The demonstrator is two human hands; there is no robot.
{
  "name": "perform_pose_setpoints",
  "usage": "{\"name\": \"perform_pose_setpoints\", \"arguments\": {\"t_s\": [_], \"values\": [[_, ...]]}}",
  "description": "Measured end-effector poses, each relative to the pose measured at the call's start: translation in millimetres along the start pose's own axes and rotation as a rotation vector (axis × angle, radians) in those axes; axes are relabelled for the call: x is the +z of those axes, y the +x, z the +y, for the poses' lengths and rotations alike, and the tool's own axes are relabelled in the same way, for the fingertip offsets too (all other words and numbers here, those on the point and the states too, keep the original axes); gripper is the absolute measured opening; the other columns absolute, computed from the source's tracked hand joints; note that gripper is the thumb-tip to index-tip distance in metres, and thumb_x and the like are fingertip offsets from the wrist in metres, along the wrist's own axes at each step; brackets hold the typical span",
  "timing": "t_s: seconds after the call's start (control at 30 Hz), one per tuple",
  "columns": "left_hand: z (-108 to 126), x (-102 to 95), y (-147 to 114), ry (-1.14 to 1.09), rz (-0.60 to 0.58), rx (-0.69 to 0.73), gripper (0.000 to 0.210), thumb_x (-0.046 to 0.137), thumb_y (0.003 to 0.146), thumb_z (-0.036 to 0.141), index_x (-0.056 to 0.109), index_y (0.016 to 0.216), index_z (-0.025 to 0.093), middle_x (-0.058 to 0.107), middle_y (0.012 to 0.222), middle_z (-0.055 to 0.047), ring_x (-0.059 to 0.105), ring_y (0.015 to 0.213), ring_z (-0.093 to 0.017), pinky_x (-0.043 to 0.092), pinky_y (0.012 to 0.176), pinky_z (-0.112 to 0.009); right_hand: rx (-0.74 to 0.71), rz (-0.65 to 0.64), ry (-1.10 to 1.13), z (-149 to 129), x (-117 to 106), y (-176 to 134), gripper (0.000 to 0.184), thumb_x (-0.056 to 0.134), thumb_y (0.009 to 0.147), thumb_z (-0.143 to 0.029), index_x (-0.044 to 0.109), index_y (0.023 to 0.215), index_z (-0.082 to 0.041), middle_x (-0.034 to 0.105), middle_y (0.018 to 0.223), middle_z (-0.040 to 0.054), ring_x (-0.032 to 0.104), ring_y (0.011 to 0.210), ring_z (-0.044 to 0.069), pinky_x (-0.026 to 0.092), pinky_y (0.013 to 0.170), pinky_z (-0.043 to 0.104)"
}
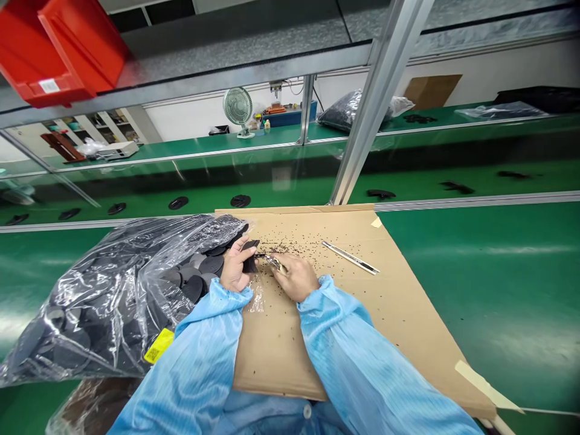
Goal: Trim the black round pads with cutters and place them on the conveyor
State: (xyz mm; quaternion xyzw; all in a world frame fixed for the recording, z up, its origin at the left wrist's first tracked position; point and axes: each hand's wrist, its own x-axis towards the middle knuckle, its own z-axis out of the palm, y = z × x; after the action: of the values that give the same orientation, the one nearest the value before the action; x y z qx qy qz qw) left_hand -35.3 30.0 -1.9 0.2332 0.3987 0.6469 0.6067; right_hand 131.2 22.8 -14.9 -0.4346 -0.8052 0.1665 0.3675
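My left hand (234, 266) grips a black plastic part (249, 257), thumb on its near face, above the cardboard sheet (281, 350). My right hand (296, 277) is closed around a small pair of cutting pliers (276, 263), whose jaws meet the right edge of the part. Dark crumbs of plastic (290, 244) lie scattered on the cardboard around both hands. To the right of my right hand rests a slim silver utility knife (351, 257). Left of my left hand, black round discs (193, 287) show in the mouth of a large clear plastic bag (113, 290).
Behind the cardboard runs a green conveyor belt (290, 175) with several black parts on it. A metal post (371, 103) rises at its near edge. A red bin (63, 54) hangs over the upper left. A fan (238, 109) stands on the far bench.
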Motion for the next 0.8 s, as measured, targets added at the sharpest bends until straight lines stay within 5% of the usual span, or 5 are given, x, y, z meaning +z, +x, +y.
{"name": "perform_pose_setpoints", "arguments": {"t_s": [0.17,0.3,0.47,0.7,0.8], "values": [[-3.0,0.1,-1.8,0.091,-0.077,0.032,0.061,0.078,0.056,0.007,0.055,0.111,0.019,0.063,0.09,0.0,0.06,0.077,-0.012,0.05,0.066,-0.023,0.217,0.122,0.406,-2.8,-1.3,0.0,0.031,0.059,0.083,-0.037,0.063,0.108,-0.018,0.068,0.083,0.0023,0.062,0.073,0.017,0.049,0.069,0.028],[-7.3,0.7,-4.5,0.166,-0.197,-0.018,0.059,0.081,0.056,0.009,0.057,0.11,0.016,0.065,0.092,-0.003,0.062,0.085,-0.014,0.048,0.079,-0.026,0.239,0.168,0.549,-2.9,1.5,-0.6,0.033,0.059,0.083,-0.038,0.06,0.107,-0.017,0.067,0.081,0.0027,0.061,0.071,0.016,0.05,0.071,0.029],[-12.2,1.2,-1.8,0.106,-0.1,0.019,0.057,0.084,0.055,0.011,0.055,0.103,0.016,0.067,0.097,-0.004,0.063,0.09,-0.014,0.047,0.085,-0.028,0.148,0.165,0.453,-7.1,4.7,-2.0,0.019,0.06,0.079,-0.028,0.062,0.095,-0.019,0.068,0.086,0.0046,0.063,0.08,0.019,0.051,0.076,0.032],[-11.1,-1.9,5.1,-0.019,0.002,-0.018,0.039,0.082,0.061,0.024,0.061,0.092,0.014,0.068,0.087,-0.004,0.063,0.074,-0.013,0.051,0.066,-0.023,-0.173,0.034,0.367,-24.1,-2.2,-6.0,0.025,0.059,0.079,-0.019,0.064,0.103,-0.019,0.067,0.098,0.0071,0.062,0.092,0.02,0.049,0.085,0.033],[-11.2,-3.9,7.1,-0.064,0.047,-0.007,0.029,0.077,0.07,0.027,0.062,0.092,0.016,0.066,0.083,-0.001,0.061,0.07,-0.011,0.051,0.062,-0.021,-0.176,0.059,0.4,-27.0,-1.8,-7.7,0.026,0.058,0.081,-0.019,0.063,0.107,-0.019,0.066,0.103,0.0077,0.062,0.094,0.019,0.05,0.087,0.033]]}}
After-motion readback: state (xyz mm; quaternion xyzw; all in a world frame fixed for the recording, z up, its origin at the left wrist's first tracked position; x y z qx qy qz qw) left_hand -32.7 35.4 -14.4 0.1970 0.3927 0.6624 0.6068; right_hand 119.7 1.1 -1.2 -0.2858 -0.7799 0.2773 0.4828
